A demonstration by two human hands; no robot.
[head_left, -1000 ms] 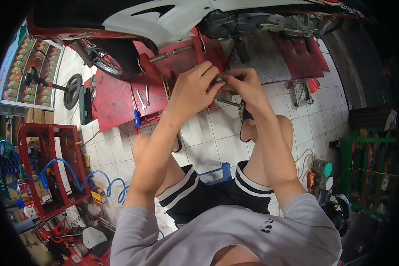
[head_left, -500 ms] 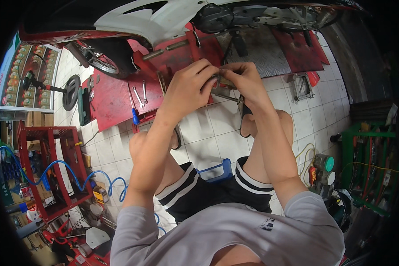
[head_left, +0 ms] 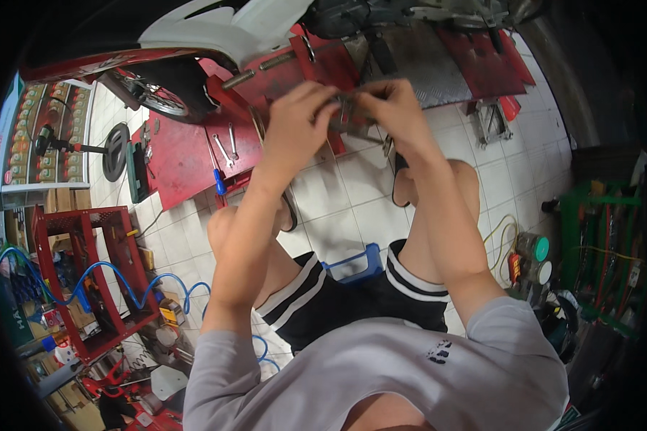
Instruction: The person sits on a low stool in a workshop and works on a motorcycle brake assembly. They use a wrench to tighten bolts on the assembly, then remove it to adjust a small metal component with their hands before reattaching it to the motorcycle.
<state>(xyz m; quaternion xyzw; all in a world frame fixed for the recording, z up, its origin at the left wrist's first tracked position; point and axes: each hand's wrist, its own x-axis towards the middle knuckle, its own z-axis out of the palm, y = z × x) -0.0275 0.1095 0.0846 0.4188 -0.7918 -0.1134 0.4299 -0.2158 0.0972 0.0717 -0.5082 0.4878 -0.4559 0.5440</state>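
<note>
Both my hands are raised in front of me, over the edge of the red lift platform (head_left: pixel 176 154). Between them is a small dark metal part (head_left: pixel 345 109), blurred, so its exact kind cannot be made out. My left hand (head_left: pixel 298 118) pinches it from the left with bent fingers. From the other side my right hand (head_left: pixel 395 115) grips it, the fingers curled and partly hidden behind the thumb. Just below, a greyish metal piece with a rod (head_left: pixel 363 135) shows near my right hand; whether it is joined to the part I cannot tell.
A white and red motorcycle (head_left: pixel 216 32) stands ahead on the platform. Two spanners (head_left: pixel 224 149) and a blue-handled screwdriver (head_left: pixel 219 183) lie at left. A red rack (head_left: pixel 86 280) and coiled blue hose (head_left: pixel 108 266) are left; a blue stool (head_left: pixel 366 262) is under me.
The view has shifted slightly. My hands have tilted and the fingers have moved a little apart, so more of the metal part shows between them.
</note>
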